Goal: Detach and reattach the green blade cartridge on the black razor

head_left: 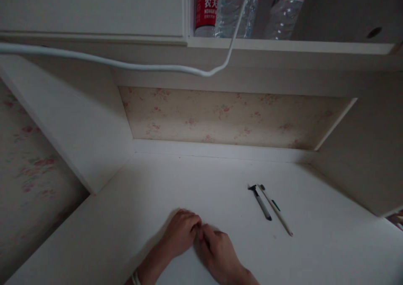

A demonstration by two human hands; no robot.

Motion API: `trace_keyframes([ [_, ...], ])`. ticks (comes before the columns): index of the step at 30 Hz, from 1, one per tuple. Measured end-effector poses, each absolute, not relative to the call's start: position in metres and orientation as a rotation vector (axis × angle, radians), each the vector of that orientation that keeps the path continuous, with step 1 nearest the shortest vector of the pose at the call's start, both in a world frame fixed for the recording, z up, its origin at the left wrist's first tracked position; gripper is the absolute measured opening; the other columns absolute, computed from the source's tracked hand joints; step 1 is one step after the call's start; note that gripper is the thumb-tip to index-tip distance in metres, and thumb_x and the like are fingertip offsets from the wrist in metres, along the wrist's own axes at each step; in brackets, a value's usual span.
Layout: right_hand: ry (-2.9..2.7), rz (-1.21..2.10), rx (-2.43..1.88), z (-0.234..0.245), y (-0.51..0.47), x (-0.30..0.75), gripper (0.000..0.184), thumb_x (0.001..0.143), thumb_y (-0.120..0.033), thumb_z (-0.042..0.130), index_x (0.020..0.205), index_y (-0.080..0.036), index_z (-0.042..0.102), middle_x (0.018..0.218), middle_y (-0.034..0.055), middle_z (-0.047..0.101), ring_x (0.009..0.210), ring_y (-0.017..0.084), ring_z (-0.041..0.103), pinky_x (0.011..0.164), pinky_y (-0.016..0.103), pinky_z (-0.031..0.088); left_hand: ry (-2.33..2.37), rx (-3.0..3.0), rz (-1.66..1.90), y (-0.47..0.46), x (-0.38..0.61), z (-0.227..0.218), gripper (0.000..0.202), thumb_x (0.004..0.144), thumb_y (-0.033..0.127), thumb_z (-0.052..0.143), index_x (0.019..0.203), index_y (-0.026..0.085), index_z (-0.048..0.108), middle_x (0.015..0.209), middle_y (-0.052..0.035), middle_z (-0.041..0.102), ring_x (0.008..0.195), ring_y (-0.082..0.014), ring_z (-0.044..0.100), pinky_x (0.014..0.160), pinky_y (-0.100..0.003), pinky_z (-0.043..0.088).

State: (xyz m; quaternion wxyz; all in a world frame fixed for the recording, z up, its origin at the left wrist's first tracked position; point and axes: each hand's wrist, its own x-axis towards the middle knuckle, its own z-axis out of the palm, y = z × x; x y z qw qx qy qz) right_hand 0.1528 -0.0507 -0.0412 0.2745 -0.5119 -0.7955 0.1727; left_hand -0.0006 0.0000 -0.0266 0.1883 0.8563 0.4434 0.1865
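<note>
The left hand (181, 233) has curled fingers. Above, a red-labelled plastic bottle (206, 9) reads "农夫 NONGFU". The right hand (219, 251), also curled, meets the left; whether either grips anything, I cannot tell. Rightward lie a grey-and-black pen (261, 204) and a slim white pen (280, 216).

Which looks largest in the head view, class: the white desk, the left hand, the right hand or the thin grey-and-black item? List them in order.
1. White desk
2. Left hand and right hand, too alike to rank
3. Thin grey-and-black item

Left hand (183, 231), right hand (218, 251), fingers curled inward, fingertips meeting
</note>
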Motion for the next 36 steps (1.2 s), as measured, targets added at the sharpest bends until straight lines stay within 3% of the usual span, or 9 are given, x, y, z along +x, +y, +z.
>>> trace_keyframes([
  [5,-2.264,0.375,-1.365,-0.041,-0.05,0.152,0.016,0.085,-0.015,0.043,0.087,-0.022,0.057,0.066,0.0,0.068,0.055,0.016,0.062,0.053,0.023,0.034,1.209,2.438,0.526,0.002,-0.001,-0.031,0.026,0.077,0.006,0.046,0.072,0.022,0.065,0.074,0.0005,0.068,0.077,-0.015,0.059,0.079,-0.029,0.036],
  [14,-2.432,0.278,-1.279,-0.047,-0.049,0.154,0.015,0.072,-0.009,0.052,0.069,-0.022,0.056,0.064,-0.0033,0.068,0.056,0.013,0.061,0.052,0.025,0.029,1.197,2.479,0.489,0.002,-0.002,-0.032,0.026,0.083,0.009,0.044,0.074,0.022,0.065,0.076,-0.0006,0.068,0.078,-0.0152,0.059,0.08,-0.03,0.036],
  [20,-2.419,0.214,-1.278,-0.054,-0.049,0.155,0.015,0.072,-0.01,0.05,0.073,-0.024,0.056,0.064,-0.0031,0.067,0.056,0.014,0.06,0.052,0.026,0.028,1.242,2.415,0.526,0.002,-0.002,-0.032,0.025,0.083,0.007,0.043,0.08,0.022,0.063,0.079,0.0005,0.068,0.081,-0.0148,0.058,0.081,-0.029,0.035],
  [36,-2.409,0.271,-1.247,-0.049,-0.049,0.156,0.02,0.072,-0.005,0.049,0.077,-0.023,0.056,0.07,-0.0025,0.068,0.06,0.013,0.061,0.055,0.023,0.032,1.209,2.487,0.487,0.002,-0.002,-0.035,0.025,0.081,0.005,0.044,0.071,0.021,0.061,0.072,0.0011,0.065,0.075,-0.0139,0.057,0.077,-0.029,0.034],
])
